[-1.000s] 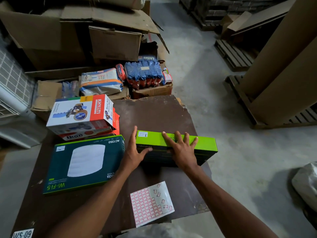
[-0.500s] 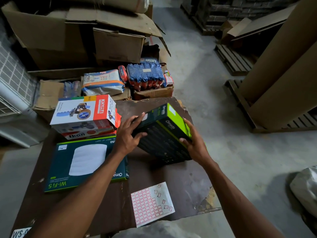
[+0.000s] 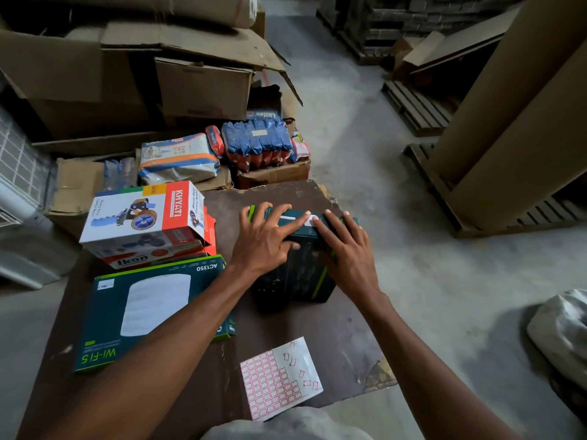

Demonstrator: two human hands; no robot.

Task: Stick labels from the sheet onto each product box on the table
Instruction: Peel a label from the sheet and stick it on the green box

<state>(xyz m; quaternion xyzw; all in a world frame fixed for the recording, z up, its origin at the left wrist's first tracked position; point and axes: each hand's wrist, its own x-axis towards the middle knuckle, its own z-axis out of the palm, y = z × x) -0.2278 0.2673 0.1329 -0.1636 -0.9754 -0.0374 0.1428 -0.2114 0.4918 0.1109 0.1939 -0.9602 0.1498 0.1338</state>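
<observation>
Dark teal product box (image 3: pixel 293 274) with lime-green edge stripe and small white patches on top. Flat teal Wi-Fi box (image 3: pixel 152 309) with green trim, white rounded panel, white lettering. White carton (image 3: pixel 143 217) with red band, blue tool picture, yellow corner tag; beneath it a red-orange box (image 3: pixel 136 262). White label sheet (image 3: pixel 279 377) with red-outlined grid of rectangles. Dark brown worktop (image 3: pixel 333 338). Grey concrete floor (image 3: pixel 413 281).

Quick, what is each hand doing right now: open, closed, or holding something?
Left hand: open, fingers spread, resting flat on the dark green box.
Right hand: open, flat on the same box's top.
</observation>
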